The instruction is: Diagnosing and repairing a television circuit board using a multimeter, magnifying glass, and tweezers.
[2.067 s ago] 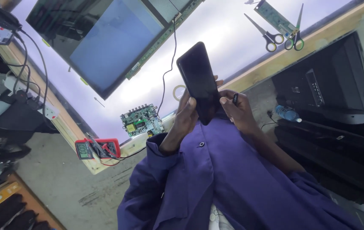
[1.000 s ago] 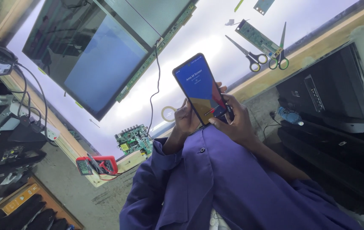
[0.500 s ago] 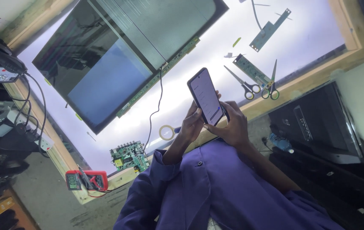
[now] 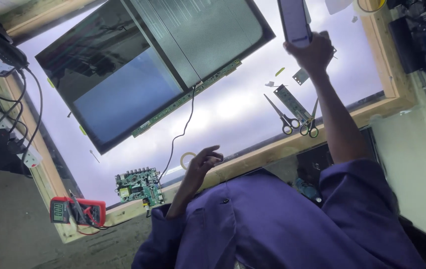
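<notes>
Holding phone out over counter, right hand fingers closed round it; left hand empty, fingers loosely curled. Phone not yet down.

Phone: smooth glossy glass face. Display panel: glossy dark glass, thin metal edge strip. Table: smooth matt white top, raw wood frame. Scissors: bare metal blades. Sleeves: matt purple cloth.
</notes>
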